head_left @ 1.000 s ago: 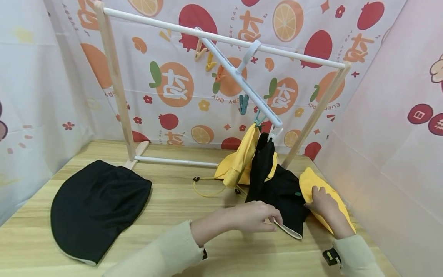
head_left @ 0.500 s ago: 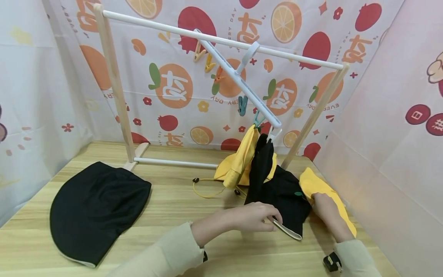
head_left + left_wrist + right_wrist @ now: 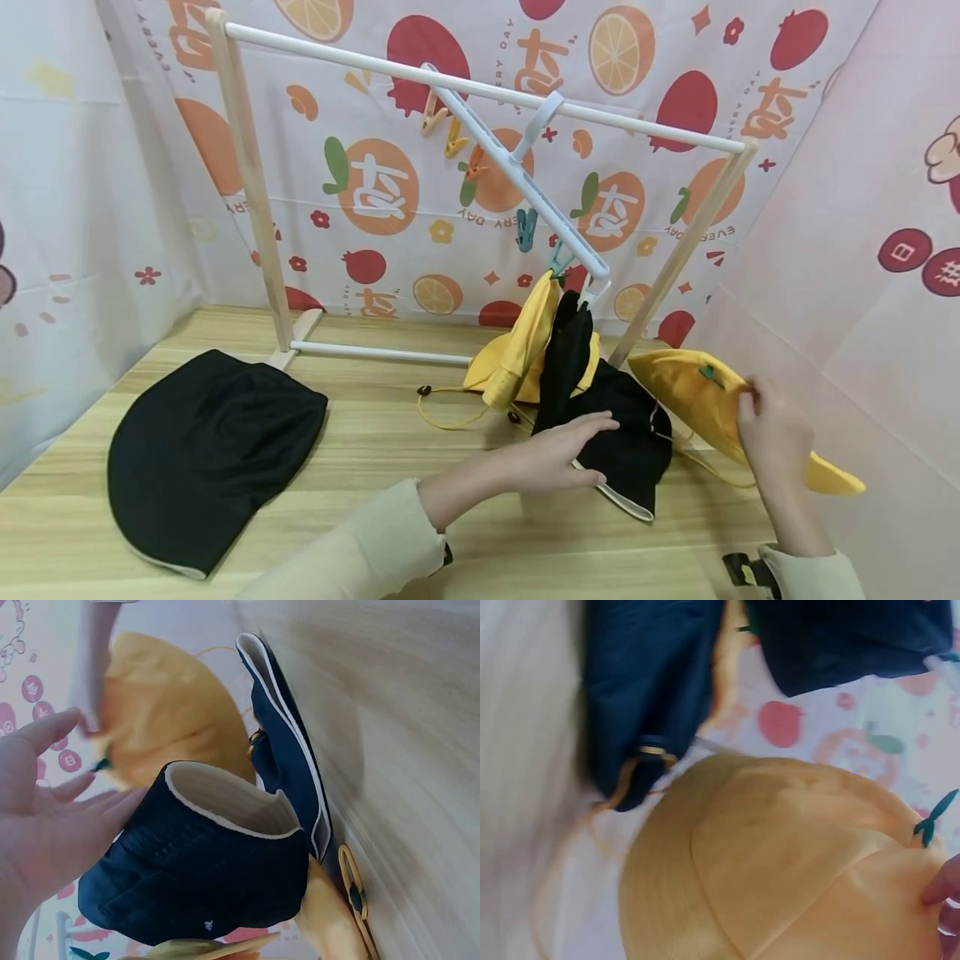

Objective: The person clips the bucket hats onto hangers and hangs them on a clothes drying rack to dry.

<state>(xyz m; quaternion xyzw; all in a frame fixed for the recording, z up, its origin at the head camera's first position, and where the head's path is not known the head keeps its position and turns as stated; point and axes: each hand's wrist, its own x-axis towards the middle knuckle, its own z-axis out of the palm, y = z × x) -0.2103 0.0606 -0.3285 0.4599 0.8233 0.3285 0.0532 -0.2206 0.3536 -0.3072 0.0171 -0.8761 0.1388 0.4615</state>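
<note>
A yellow bucket hat (image 3: pixel 693 400) with a green leaf on its crown is off the table at the right, and my right hand (image 3: pixel 776 433) pinches it by the crown. In the right wrist view the hat (image 3: pixel 795 862) fills the lower part, with its cord dangling. My left hand (image 3: pixel 551 458) is open, fingers extended, near a black hat (image 3: pixel 626 454) lying on the table. From a white clip hangs another black hat (image 3: pixel 566 358), close to my left hand (image 3: pixel 52 832) in the left wrist view. A second yellow hat (image 3: pixel 525 342) hangs beside it from a teal clip.
The white hanger (image 3: pixel 517 167) hangs tilted, right end low, from the rack's top rail (image 3: pixel 375 62). Several coloured clips (image 3: pixel 453 137) hang along it. A large black hat (image 3: pixel 217 458) lies at the table's left. Printed cloth (image 3: pixel 390 283) closes off the back and sides.
My right hand has lifted the yellow hat from the table and turned it, so its leaf and cord show. The left hand's fingers have spread and straightened; the hanger stays put.
</note>
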